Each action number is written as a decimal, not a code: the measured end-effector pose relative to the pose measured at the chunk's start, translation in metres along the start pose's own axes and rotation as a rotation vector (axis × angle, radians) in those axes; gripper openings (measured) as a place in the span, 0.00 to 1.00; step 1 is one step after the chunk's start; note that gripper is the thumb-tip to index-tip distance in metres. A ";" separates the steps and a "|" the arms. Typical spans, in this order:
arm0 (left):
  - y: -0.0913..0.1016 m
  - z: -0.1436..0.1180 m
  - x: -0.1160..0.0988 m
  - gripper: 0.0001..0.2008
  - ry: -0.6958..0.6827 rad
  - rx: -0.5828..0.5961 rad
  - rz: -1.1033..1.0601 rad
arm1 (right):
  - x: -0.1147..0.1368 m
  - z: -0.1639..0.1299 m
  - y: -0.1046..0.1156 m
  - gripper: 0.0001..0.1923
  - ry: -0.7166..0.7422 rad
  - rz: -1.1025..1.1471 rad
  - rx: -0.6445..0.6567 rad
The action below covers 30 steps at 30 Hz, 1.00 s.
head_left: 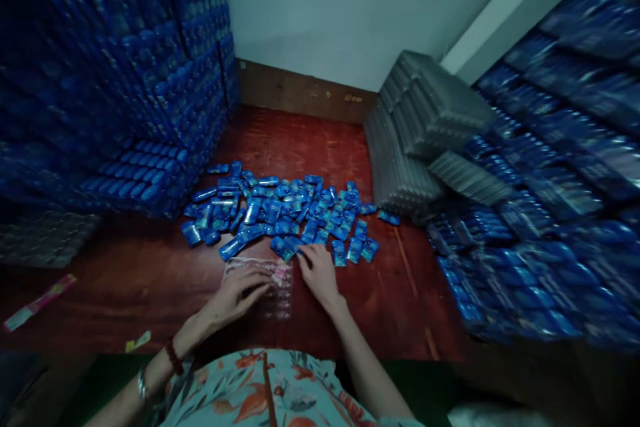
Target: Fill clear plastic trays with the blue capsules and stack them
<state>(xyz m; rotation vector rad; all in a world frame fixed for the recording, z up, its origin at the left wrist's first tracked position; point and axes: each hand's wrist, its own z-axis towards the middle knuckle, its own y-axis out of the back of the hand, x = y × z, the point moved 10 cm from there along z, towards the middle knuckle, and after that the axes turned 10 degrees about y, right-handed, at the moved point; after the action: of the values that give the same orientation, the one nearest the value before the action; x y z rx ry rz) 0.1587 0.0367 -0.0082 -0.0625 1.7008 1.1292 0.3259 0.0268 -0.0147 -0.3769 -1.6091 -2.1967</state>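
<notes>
A clear plastic tray (275,307) with rows of small cups lies on the table in front of me. Over its left part rests my left hand (245,287), its fingers stretched out and thumb apart, holding nothing that I can see. A small pink-and-white slip (280,271) lies on the tray near those fingertips. My right hand (319,272) is just beyond the tray's right side, fingers bent and closed at the edge of a small shiny blue packet (284,248). That packet is at the near side of a loose heap of blue packets (300,207).
Tall stacks of filled blue trays (165,80) rise at left, and more filled trays (530,240) at right. Grey stacked trays (405,140) stand at the back right of the red table (310,130). A pink strip (40,303) and a yellow scrap (138,341) lie front left.
</notes>
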 end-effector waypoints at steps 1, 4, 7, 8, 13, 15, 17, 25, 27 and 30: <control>0.006 0.014 0.005 0.13 0.044 -0.102 0.013 | 0.003 0.003 -0.006 0.14 -0.023 -0.030 0.025; 0.007 0.058 0.017 0.13 0.169 -0.271 0.185 | 0.002 0.013 -0.016 0.15 -0.079 -0.095 0.062; -0.008 0.087 0.025 0.18 0.243 -0.287 0.313 | -0.006 0.011 -0.014 0.16 -0.088 -0.018 0.022; -0.012 0.092 0.026 0.19 0.246 -0.282 0.310 | -0.008 0.007 -0.011 0.17 -0.085 0.037 -0.005; -0.018 0.088 0.028 0.18 0.174 -0.252 0.151 | -0.024 -0.029 0.002 0.17 -0.148 0.322 -0.173; -0.017 0.084 0.033 0.17 0.169 -0.220 0.084 | -0.034 -0.045 0.002 0.17 -0.219 0.420 -0.238; -0.018 0.081 0.039 0.15 0.172 -0.167 0.028 | -0.044 -0.059 -0.002 0.17 -0.309 0.509 -0.291; -0.021 0.077 0.038 0.08 0.132 -0.093 -0.042 | -0.045 -0.040 -0.005 0.18 -0.328 0.379 -0.227; -0.017 0.075 0.034 0.07 0.125 -0.101 -0.067 | -0.028 -0.021 -0.006 0.17 -0.190 0.233 -0.140; -0.007 0.069 0.033 0.08 0.142 -0.126 -0.121 | -0.010 -0.001 -0.019 0.18 -0.037 0.029 0.026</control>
<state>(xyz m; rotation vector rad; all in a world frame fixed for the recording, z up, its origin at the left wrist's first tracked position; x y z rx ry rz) 0.1973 0.0955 -0.0387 -0.3275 1.7237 1.1627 0.3257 0.0324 -0.0357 -0.4326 -1.6392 -2.1573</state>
